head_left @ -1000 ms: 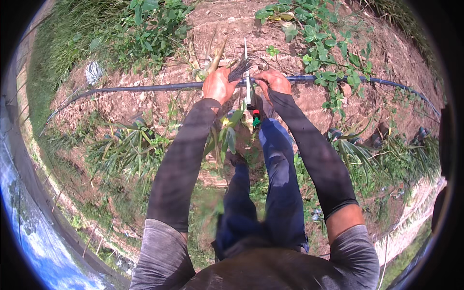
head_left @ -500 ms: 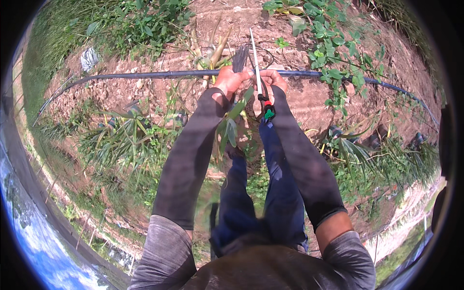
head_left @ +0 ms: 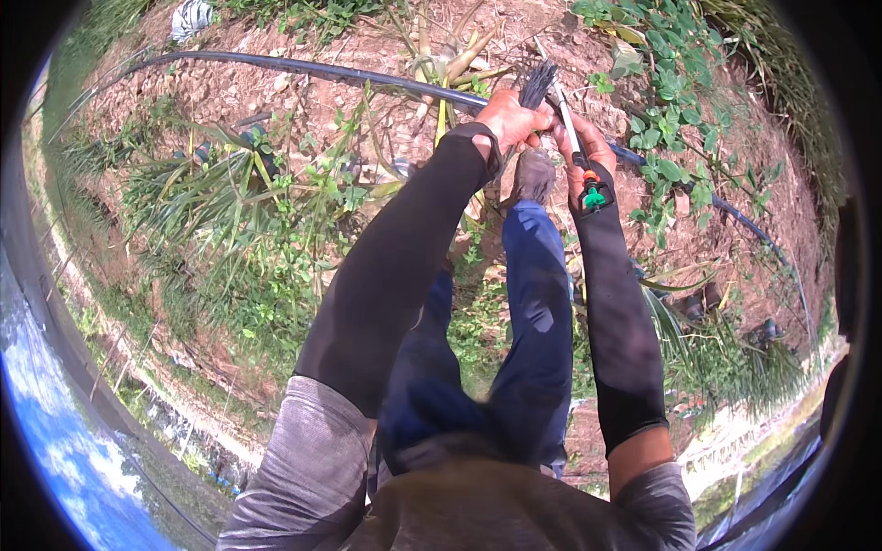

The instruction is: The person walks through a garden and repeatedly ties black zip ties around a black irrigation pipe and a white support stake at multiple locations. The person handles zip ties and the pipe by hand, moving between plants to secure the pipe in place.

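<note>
My left hand (head_left: 504, 118) is closed around a bundle of thin dark strips (head_left: 538, 83) that look like cable ties, their ends fanned out above the fist. Close beside it, my right hand (head_left: 597, 151) is closed on a thin white stake (head_left: 568, 119) that slants up and away. At the stake's near end, by my right wrist, sits a small sprinkler head (head_left: 594, 196) in green, orange-red and black. The fingertips of both hands almost meet; whether something small lies between them, I cannot tell. Just beyond my hands, a dark hose (head_left: 367, 75) crosses the soil.
My dusty shoe (head_left: 534, 176) stands on the soil just below my hands. Spiky long-leaved plants (head_left: 230, 184) grow at the left, and leafy green vines (head_left: 675, 87) at the upper right. A crumpled whitish wrapper (head_left: 191, 18) lies at the far left.
A shoe has come forward under my hands, near the hose. Both hands have shifted right in view, still holding the bundle and the stake. The hose now runs more slanted.
</note>
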The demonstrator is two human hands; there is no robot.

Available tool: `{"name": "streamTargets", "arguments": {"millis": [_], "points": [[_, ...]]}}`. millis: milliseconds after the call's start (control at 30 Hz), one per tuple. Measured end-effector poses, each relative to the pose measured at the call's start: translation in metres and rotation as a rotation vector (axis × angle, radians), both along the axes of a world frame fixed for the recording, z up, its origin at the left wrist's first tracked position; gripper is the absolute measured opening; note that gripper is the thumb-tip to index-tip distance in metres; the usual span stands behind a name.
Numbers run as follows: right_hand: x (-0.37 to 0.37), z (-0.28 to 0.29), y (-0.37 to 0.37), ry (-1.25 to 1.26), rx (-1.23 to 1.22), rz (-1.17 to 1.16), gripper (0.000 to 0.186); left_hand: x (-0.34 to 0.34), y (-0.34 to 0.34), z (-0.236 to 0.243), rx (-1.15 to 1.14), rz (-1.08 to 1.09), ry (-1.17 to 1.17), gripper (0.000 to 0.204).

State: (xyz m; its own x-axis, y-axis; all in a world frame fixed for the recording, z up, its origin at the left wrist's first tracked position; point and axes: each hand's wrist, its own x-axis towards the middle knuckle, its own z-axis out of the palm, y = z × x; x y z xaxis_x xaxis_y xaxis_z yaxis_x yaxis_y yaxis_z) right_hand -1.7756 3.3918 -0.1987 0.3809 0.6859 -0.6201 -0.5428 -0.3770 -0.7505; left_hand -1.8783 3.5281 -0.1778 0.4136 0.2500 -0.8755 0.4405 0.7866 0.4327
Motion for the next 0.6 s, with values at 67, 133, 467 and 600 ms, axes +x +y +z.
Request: {"name": "streamTargets", "arguments": {"millis": [67, 133, 467, 600], "points": [[-0.010, -0.005, -0.004, -0.003, 0.126, -0.144, 0.033, -0.004, -0.004, 0.001, 0.005, 0.019, -0.014, 0.012], [-0.010, -0.009, -0.005, -0.019, 0.018, -0.155, 0.031, -0.003, -0.005, 0.004, 0.062, -0.002, 0.004, 0.016], [-0.028, 0.028, 0.026, -0.018, -0.130, -0.072, 0.038, -0.024, -0.016, -0.021, 0.228, 0.007, -0.232, 0.020], [-0.028, 0.033, 0.026, -0.013, -0.137, -0.091, 0.035, -0.025, -0.018, -0.029, 0.343, -0.109, -0.193, 0.021]]}}
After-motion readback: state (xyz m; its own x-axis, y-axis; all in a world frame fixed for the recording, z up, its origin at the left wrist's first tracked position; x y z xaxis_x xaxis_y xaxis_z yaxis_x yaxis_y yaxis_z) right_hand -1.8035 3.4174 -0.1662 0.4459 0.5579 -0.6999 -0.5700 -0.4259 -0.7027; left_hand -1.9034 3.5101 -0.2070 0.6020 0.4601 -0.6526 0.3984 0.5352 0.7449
